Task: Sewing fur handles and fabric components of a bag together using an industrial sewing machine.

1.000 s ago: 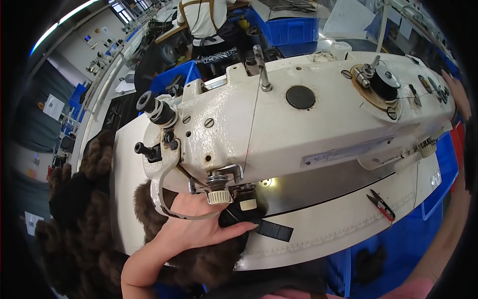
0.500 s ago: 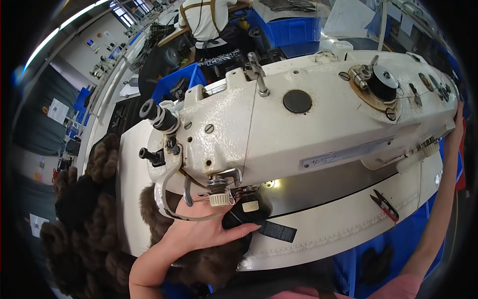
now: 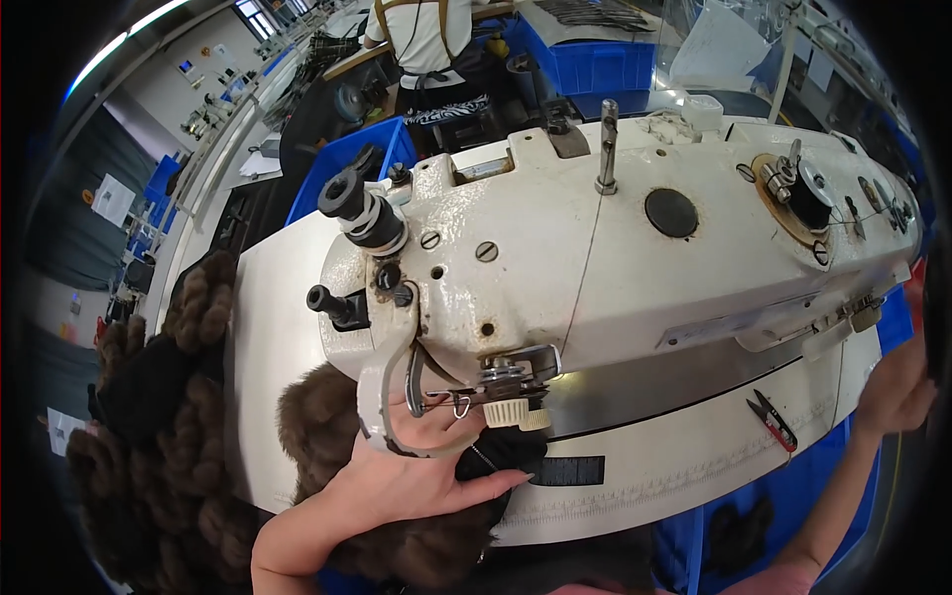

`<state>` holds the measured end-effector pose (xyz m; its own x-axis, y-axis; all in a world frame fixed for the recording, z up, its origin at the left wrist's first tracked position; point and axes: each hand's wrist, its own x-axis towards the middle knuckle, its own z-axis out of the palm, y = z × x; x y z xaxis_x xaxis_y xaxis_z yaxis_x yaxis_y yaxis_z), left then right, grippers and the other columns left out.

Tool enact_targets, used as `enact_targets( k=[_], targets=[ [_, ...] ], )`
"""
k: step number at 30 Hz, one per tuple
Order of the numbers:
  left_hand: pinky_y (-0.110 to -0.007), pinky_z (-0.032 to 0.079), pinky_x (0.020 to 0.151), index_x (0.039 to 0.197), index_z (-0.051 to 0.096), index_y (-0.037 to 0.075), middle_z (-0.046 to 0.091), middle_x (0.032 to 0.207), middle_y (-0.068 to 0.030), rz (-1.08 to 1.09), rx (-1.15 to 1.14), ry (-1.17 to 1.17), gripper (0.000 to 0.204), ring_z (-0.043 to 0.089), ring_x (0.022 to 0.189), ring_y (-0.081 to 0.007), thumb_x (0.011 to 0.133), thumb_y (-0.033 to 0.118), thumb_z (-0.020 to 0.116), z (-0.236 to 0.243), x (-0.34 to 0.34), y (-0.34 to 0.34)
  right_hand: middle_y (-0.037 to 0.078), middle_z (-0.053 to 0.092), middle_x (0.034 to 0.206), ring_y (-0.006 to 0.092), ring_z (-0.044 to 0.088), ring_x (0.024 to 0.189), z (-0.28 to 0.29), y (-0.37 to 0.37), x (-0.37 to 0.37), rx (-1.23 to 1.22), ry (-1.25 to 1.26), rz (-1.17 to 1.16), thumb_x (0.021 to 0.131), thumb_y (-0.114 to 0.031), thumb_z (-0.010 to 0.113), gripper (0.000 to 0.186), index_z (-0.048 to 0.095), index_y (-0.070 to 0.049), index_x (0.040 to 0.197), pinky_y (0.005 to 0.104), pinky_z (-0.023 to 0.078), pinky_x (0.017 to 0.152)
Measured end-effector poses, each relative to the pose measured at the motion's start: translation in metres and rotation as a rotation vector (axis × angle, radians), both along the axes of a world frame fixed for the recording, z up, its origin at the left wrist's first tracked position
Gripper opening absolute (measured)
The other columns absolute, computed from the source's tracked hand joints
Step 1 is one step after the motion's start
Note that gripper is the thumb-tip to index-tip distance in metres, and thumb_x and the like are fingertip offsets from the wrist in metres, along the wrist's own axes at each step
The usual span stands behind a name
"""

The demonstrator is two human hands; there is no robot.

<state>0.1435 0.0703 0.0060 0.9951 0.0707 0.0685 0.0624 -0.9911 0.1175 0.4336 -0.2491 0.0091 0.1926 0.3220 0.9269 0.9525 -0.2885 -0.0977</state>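
Observation:
My left hand (image 3: 412, 471) lies flat on a brown fur piece (image 3: 317, 416) with black fabric (image 3: 511, 454), under the needle end of a white sewing machine (image 3: 535, 258). Its thumb stretches toward a black label (image 3: 570, 470) beside the fabric. The other fingers are partly hidden behind the machine's thread guides. A thin silvery line runs along the black fabric near the thumb. My right hand (image 3: 897, 387) is below the machine's right end, at the dark picture rim, apart from the fur piece. Its fingers are too unclear to read.
Red-handled thread snips (image 3: 773, 421) lie on the white table (image 3: 645, 481) by a printed ruler strip. More brown fur pieces (image 3: 198, 426) are heaped at the left. Blue bins (image 3: 595, 64) stand behind and below the table. A person (image 3: 426, 50) works beyond the machine.
My right hand has come down from behind the machine's right end into view. My left hand stays on the fur piece. The view has shifted, so the machine appears farther right.

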Motion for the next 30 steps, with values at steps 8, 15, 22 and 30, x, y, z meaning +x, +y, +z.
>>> enact_targets(
  k=[8,15,22,30],
  targets=[
    [-0.040,0.052,0.075,0.107,0.068,0.001,0.063,0.080,-0.0081,-0.058,0.021,-0.048,0.064,0.063,0.075,-0.0268,0.081,0.059,0.070,0.001,-0.004,0.002,0.005,0.068,0.079,0.0235,0.063,0.055,-0.082,0.166,-0.120,-0.820,0.431,0.614,0.083,-0.011,0.069,0.018,0.069,-0.006,0.101,0.0343,0.049,0.048],
    [-0.037,0.056,0.070,0.113,0.067,-0.001,0.065,0.087,-0.0109,-0.031,-0.068,0.002,0.066,0.065,0.077,-0.0281,0.082,0.058,0.070,0.001,-0.005,0.000,0.010,0.068,0.082,0.0259,0.069,0.079,-0.109,0.200,-0.115,-0.945,0.672,0.777,0.080,-0.010,0.064,0.012,0.069,-0.006,0.090,0.0402,0.054,0.063],
    [-0.038,0.053,0.067,0.089,0.066,0.001,0.064,0.085,-0.0121,0.012,-0.134,0.001,0.051,0.065,0.076,-0.0291,0.085,0.052,0.069,0.006,0.000,-0.002,0.008,0.069,0.081,0.0273,0.070,0.081,-0.116,0.201,-0.115,-0.990,0.486,0.795,0.075,-0.013,0.067,0.018,0.073,-0.010,0.092,0.0410,0.054,0.069],
    [-0.036,0.053,0.068,0.093,0.067,0.000,0.064,0.086,-0.0115,-0.011,-0.155,0.043,0.053,0.066,0.079,-0.0276,0.084,0.052,0.071,0.002,0.002,-0.003,0.009,0.068,0.084,0.0282,0.068,0.080,-0.122,0.199,-0.118,-0.767,0.350,0.685,0.070,-0.011,0.068,0.022,0.069,-0.007,0.092,0.0402,0.054,0.070]
  ],
)
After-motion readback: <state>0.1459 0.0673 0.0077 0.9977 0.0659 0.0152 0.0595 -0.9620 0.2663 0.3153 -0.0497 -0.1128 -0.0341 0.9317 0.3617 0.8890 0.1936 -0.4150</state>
